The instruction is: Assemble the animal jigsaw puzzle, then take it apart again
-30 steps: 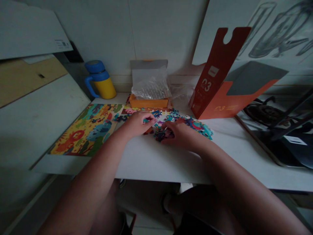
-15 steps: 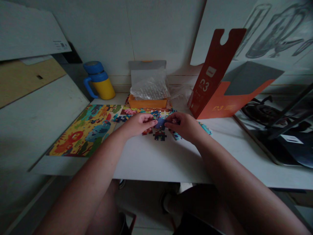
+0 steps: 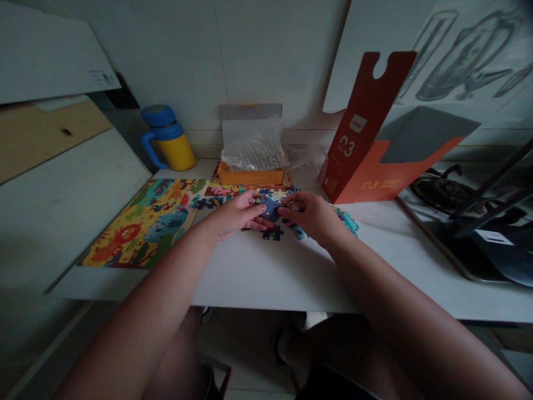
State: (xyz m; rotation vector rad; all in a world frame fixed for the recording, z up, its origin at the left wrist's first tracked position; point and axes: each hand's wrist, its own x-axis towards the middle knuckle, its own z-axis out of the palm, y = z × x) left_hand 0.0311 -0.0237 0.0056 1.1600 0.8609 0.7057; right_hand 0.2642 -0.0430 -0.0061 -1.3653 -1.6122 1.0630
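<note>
"What is closest to the camera?"

"Two bare forearms (image 3: pixel 416 300) reach over one white table (image 3: pixel 266 280). One dark loose piece (image 3: pixel 272 233) lies flat on it, just on the near side of the hands."

"And the hands themselves?"

"Two, both closed in a pinch. The left hand (image 3: pixel 241 214) grips the left side of a dark blue puzzle piece (image 3: pixel 270 210); the right hand (image 3: pixel 306 214) has thumb and finger at its right edge. The piece sits between them, over the middle of the table. Whether it is one piece or several joined, I cannot tell."

"What surrounds them?"

"One yellow animal picture (image 3: pixel 137 228) lies flat to the left, and a heap of pieces (image 3: pixel 347 218), too crowded to count, shows beside the right hand. One black tray (image 3: pixel 453 261) stands well to the right."

"Farther back?"

"Two boxes: a small orange box (image 3: pixel 251 176), lid raised, clear plastic wrap (image 3: pixel 256 150) heaped in it, and a tall orange-red box (image 3: pixel 370 178) at right, open. One blue-and-yellow mug (image 3: pixel 179 153) stands upright at left."

"And farthest?"

"One pencil drawing (image 3: pixel 462 61), upper right, against the wall (image 3: pixel 266 55)."
</note>
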